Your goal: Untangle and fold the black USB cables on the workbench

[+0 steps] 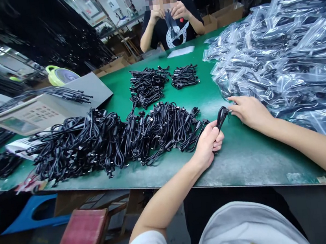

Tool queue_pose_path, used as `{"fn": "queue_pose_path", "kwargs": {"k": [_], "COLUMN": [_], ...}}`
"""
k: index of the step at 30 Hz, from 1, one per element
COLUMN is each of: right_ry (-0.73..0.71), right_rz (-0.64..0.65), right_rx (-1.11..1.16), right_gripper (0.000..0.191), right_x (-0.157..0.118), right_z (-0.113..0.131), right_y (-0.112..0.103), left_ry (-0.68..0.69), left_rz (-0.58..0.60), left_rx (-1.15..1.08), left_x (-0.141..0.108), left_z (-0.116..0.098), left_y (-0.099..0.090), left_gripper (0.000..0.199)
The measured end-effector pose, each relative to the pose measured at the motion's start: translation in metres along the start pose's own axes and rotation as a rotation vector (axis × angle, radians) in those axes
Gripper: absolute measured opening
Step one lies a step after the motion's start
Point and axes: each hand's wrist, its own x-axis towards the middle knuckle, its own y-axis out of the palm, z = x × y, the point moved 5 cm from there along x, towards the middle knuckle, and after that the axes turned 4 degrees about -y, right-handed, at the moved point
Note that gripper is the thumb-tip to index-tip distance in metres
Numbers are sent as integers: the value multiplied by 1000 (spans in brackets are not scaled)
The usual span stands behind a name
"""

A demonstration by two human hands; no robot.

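Observation:
My left hand (209, 145) is closed around a folded black cable (222, 115), whose looped end sticks up out of the fist. Just to the right, my right hand (249, 112) reaches in with its fingers apart, the tips close to a connector at the cable's upper end; whether they touch it I cannot tell. A long heap of bundled black cables (106, 143) lies left of my left hand on the green table (163, 175). Right of my right hand, clear plastic bags (286, 63) with dark cables inside are piled high.
Two smaller cable stacks (148, 85) lie farther back. Across the table a person (172, 26) holds a small bag in both hands. A beige machine (34, 114) with a keypad stands at left, near a green fan (63, 74). A red-topped stool (82, 237) is below the front edge.

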Motion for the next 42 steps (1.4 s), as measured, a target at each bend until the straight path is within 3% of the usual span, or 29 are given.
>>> {"fn": "queue_pose_path", "kwargs": {"k": [16,25,31,34,38,42], "right_ry": [94,132,122,135,197,245], "right_rz": [144,61,103,115,103,124], "right_rx": [131,238,315,395,605,935], "right_gripper": [15,15,8,17,9,22], "right_x": [15,6,6,8,8,8], "right_z": [-3,5,1,4,13,32], "right_y": [12,0,17,20,8,-6], "left_ry": [55,44,36,41,36,46], "left_rz": [24,3,1,3,-35,-31], "left_rx": [34,99,108,118,113,125], "left_x": [2,0,3,4,2,0], "left_z": [-1,-1,1,3,1,-4], "left_y": [-2,-3,-3,-4,-4,-4], "left_gripper": [45,42,41,39,41,59]}}
